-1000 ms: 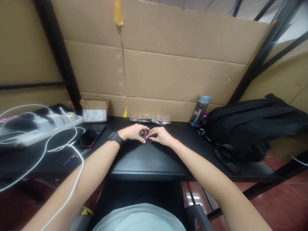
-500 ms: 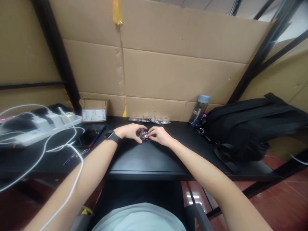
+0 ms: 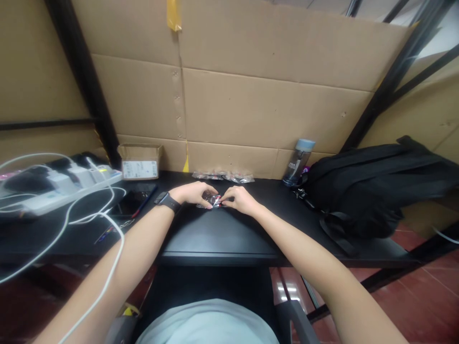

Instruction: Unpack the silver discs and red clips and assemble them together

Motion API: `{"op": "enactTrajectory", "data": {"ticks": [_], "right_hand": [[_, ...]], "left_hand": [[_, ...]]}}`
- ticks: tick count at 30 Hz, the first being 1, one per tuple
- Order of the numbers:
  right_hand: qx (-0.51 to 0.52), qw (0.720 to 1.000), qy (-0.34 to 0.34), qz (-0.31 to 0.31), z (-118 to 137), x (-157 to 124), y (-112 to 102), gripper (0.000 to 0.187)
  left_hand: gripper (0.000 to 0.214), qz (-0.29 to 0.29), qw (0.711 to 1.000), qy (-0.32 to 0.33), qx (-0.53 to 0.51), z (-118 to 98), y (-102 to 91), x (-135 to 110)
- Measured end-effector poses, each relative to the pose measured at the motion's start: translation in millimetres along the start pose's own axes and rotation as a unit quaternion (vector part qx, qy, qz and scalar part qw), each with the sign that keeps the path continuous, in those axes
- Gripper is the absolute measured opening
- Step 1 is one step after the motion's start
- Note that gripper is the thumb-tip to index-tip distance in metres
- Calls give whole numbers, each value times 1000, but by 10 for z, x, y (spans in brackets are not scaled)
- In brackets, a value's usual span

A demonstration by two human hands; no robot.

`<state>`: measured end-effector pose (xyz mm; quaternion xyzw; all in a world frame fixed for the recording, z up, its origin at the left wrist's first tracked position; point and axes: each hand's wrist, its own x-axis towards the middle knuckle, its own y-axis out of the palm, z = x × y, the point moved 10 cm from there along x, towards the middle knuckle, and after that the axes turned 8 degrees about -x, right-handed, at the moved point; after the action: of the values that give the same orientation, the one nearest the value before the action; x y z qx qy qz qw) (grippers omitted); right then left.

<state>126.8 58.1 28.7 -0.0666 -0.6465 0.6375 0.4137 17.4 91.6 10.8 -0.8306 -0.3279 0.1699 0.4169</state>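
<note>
A small clear plastic packet (image 3: 215, 201) with something red and dark inside lies on the black table, between my two hands. My left hand (image 3: 194, 193), a dark watch on its wrist, curves round the packet from the left, thumb on its near side and fingers on its far side. From the right, my right hand (image 3: 241, 199) pinches the packet's right end between thumb and fingertips. What exactly is inside is too small to make out. Behind the hands, several similar clear packets (image 3: 238, 178) lie in a row against the cardboard.
On the left are a white power strip (image 3: 68, 193) with loose cables, a dark tablet (image 3: 131, 201) and an open cardboard box (image 3: 140, 163). A blue-capped bottle (image 3: 298, 162) and a black backpack (image 3: 373, 191) stand on the right. A cardboard wall (image 3: 229, 100) rises behind.
My left thumb and fingers have come slightly closer together on the packet, and more of its clear plastic shows at the left. My right hand keeps its pinch, nearly in place.
</note>
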Motion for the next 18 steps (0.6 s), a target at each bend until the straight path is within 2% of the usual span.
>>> {"op": "enactTrajectory", "data": {"ticks": [5,12,18], "right_hand": [[5,998,52,20,-58,-13,-2,14],[-31,999,24,18,-11,-10,24,20],[-19,1000,14,9,22,-18,20,21]], "left_hand": [[68,-8,1000,3,-17,-7,-12,-5],[66,-17,1000,15,-13,-37,-26,1],[65,-18,999,29,10,-38,-21,7]]}}
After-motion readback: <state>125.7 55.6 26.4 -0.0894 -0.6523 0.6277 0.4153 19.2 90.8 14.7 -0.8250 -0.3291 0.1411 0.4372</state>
